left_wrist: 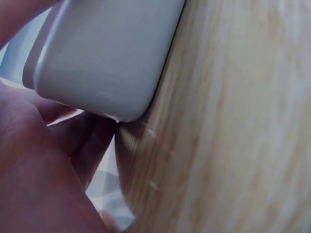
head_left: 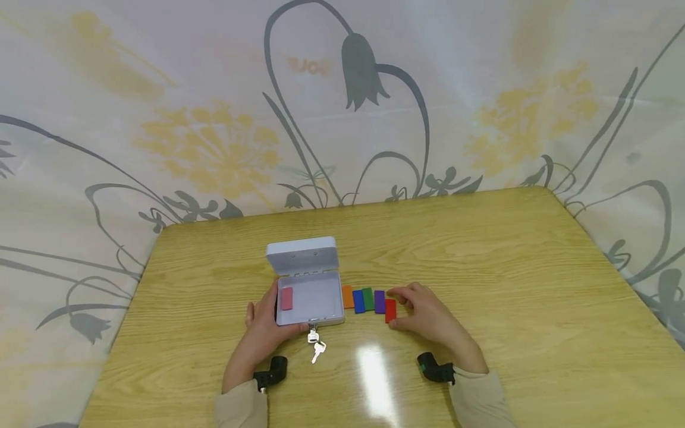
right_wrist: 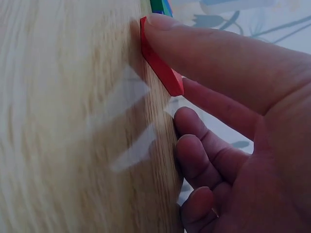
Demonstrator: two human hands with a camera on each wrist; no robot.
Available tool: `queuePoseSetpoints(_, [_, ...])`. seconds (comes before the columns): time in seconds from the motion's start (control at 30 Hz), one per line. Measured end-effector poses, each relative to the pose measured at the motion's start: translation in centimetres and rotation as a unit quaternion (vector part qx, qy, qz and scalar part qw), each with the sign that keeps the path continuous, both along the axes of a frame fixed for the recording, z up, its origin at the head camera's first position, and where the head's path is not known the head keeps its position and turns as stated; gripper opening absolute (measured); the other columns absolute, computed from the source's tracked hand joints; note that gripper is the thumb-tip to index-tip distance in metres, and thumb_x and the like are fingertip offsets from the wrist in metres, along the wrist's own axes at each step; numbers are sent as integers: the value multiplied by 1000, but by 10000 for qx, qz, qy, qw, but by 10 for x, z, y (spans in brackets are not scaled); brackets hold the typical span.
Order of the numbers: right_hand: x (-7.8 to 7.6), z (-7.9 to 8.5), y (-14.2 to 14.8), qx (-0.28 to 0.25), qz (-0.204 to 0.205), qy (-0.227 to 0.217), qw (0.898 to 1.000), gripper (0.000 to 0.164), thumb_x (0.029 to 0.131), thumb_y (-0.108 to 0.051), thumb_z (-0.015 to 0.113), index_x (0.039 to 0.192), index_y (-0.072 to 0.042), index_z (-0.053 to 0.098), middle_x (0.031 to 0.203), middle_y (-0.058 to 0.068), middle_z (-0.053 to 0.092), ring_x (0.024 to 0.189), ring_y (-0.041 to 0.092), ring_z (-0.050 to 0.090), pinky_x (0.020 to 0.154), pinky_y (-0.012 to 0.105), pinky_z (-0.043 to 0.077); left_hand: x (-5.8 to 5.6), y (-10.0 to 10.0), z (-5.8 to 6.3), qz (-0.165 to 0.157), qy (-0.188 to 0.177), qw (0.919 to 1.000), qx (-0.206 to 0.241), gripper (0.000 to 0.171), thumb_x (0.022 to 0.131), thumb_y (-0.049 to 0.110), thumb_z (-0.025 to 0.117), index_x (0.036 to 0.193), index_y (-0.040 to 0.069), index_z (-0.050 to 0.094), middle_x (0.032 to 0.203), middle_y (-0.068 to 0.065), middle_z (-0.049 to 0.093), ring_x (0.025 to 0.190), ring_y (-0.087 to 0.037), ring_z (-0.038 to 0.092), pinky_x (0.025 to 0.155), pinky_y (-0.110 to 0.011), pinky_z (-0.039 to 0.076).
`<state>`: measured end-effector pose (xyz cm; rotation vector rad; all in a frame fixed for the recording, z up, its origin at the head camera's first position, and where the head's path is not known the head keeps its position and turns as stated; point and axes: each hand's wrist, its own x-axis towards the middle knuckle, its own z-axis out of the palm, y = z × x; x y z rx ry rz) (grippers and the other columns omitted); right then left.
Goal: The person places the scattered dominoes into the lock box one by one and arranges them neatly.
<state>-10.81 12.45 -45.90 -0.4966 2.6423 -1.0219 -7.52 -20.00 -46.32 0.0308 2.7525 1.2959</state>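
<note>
A white metal cash box (head_left: 316,297) stands with its lid (head_left: 307,258) raised, and a pink block (head_left: 287,298) lies inside at the left. My left hand (head_left: 264,324) holds the box at its left side, thumb along the front edge. In the left wrist view, fingers curl at the corner of the box (left_wrist: 107,63). My right hand (head_left: 430,315) pinches a red block (head_left: 390,311) by its ends between thumb and index finger. The other fingers of that hand are curled beside the tabletop in the right wrist view.
Right of the box sit an orange block (head_left: 348,296), a blue block (head_left: 359,301), a green block (head_left: 367,299) and a purple block (head_left: 379,302) in a row. Keys (head_left: 319,351) hang from the box's front lock. A patterned curtain (head_left: 214,119) borders the wooden table (head_left: 481,249).
</note>
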Motion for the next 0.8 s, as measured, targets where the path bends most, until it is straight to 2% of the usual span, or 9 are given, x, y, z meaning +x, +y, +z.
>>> queuePoseSetpoints(0.2, [0,2,4,204,49,202,9996,55,68,-25,77,118,-16,57,92,-6,46,83,13,41,70,29,38,-3,4,0,-27,102,9999,31,109,60,50,77,143,23,13,141,-2,30,127,-25,26,99,-51,-13])
queuePoseSetpoints(0.5, [-1,-5,2,66,-131,27,9999,45,69,-26,76,109,-18,59,89,-6,46,78,12,41,68,29,37,2,2,0,75,-40,10000,-36,110,59,49,77,144,20,13,142,-4,28,128,-26,24,99,-51,-13])
queuePoseSetpoints(0.63, [-2,-5,1,-87,-169,122,9997,44,70,-25,76,109,-15,59,87,-6,48,75,12,42,66,28,37,2,0,-1,93,29,9999,-22,110,59,49,78,143,19,14,141,-5,30,127,-27,25,99,-50,-13])
queuePoseSetpoints(0.8, [-1,-3,3,-611,-368,-181,9973,47,72,-27,75,113,-12,58,88,-3,53,77,13,46,68,29,40,1,0,-1,75,21,10000,-32,110,59,50,77,143,19,13,142,-4,29,127,-26,25,99,-50,-13])
